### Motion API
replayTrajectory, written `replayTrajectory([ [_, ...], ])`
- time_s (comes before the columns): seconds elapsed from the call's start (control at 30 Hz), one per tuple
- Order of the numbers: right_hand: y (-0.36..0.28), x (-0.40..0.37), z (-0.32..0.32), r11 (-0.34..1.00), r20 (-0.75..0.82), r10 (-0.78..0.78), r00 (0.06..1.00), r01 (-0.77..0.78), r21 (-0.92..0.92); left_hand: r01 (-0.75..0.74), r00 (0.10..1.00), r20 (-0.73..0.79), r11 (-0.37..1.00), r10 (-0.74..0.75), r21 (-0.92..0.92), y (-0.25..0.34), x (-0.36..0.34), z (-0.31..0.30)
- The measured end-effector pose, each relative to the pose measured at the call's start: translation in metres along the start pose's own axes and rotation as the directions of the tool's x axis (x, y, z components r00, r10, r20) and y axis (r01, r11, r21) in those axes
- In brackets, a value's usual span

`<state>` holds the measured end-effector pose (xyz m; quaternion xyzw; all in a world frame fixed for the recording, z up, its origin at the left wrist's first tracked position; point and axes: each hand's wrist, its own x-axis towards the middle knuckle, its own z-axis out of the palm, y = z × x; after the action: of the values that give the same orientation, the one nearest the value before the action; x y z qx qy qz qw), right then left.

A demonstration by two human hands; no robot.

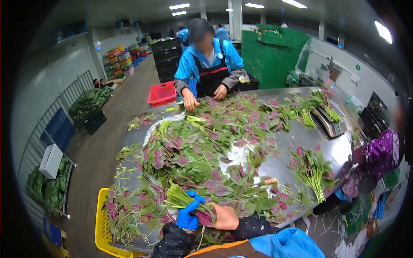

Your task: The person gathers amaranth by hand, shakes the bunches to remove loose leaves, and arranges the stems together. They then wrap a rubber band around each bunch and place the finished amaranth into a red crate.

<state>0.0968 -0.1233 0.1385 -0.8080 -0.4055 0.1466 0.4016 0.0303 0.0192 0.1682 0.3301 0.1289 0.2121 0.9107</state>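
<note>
My left hand (188, 213), in a blue glove, is closed round a bunch of red amaranth (178, 197), its cut green stems pointing up and left. At the leafy end of this bunch is my right hand (224, 216), bare, with fingers curled against the purple-green leaves. Leaves partly hide its fingertips. Beyond both hands, a broad heap of loose amaranth (193, 150) spreads over the metal table (282, 161). A gathered bunch (312, 170) lies on the table to the right, stems toward me.
A yellow crate (102, 223) stands at the left table edge. Across the table a person in blue (211, 60) handles greens beside a red crate (162, 93). A scale (333, 124) bears bunches at the right, near another person's purple sleeve (383, 150). Green crates (266, 60) are stacked behind.
</note>
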Motion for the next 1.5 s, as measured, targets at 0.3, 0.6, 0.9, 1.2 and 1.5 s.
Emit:
replayTrajectory([
  [0.3,-0.018,0.014,-0.054,0.908,0.253,-0.110,0.961,0.200,-0.368,-0.253,0.967,0.032,0.962,0.251,0.100,0.046,0.000,-0.058],
  [0.6,0.052,0.013,-0.009,0.811,0.490,0.065,0.869,0.241,-0.534,-0.093,0.915,-0.351,0.950,0.200,0.298,0.049,-0.004,-0.156],
  [0.9,0.062,0.016,0.000,0.753,0.446,0.102,0.889,0.224,-0.619,-0.127,0.953,-0.055,0.558,0.297,0.820,0.020,-0.002,-0.191],
  [1.2,0.004,0.001,-0.043,0.822,0.457,-0.089,0.885,0.325,-0.468,0.401,0.916,-0.154,0.832,-0.371,0.383,0.012,-0.014,-0.121],
  [1.5,0.024,-0.016,-0.072,0.820,0.504,0.143,0.852,0.184,-0.542,0.300,0.954,-0.141,0.822,-0.266,0.484,0.017,-0.008,-0.192],
])
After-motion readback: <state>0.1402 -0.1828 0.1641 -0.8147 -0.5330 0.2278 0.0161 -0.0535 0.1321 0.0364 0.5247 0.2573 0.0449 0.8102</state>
